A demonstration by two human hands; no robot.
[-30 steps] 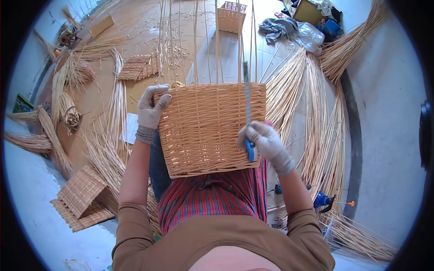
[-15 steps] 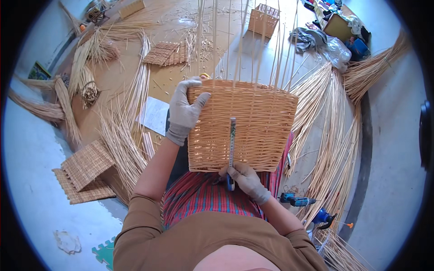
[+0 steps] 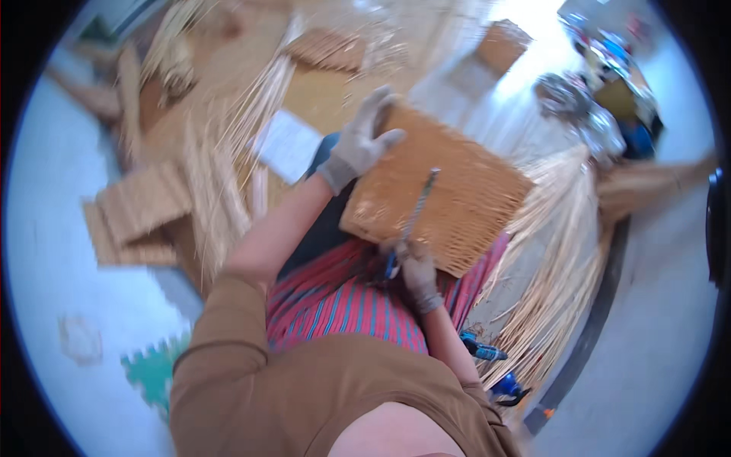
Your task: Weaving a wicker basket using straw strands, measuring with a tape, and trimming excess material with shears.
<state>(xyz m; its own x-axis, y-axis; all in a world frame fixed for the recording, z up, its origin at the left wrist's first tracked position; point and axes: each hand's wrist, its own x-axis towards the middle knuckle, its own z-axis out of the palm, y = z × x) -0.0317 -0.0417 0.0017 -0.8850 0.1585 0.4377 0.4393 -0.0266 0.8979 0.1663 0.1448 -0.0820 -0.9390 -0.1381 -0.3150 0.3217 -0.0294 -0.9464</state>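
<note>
A tan wicker basket (image 3: pixel 476 202) is tilted over my lap, its woven side toward me. My left hand (image 3: pixel 356 148), in a pale glove, is closed on the basket's upper left edge, with the thumb on the near face. At the lower edge my right hand (image 3: pixel 419 276), also gloved, grips a tape measure (image 3: pixel 393 264) with a dark blue case. The extended blade (image 3: pixel 422 202) runs slantwise up the woven face to about its middle. Motion blurs the right fingers. Under the basket lies red striped cloth (image 3: pixel 365 308) on my lap.
Long pale wicker strands (image 3: pixel 552 282) spread on the floor at right, beside a teal power tool (image 3: pixel 484 348). Woven panels (image 3: pixel 145 202) lie at left, near a white sheet (image 3: pixel 288 146). A small woven box (image 3: pixel 502 46) stands far off.
The basket has turned clockwise and tilted in view, my left hand still on its edge. The tape slants with it, still in my right hand. The whole view has shifted and blurred.
</note>
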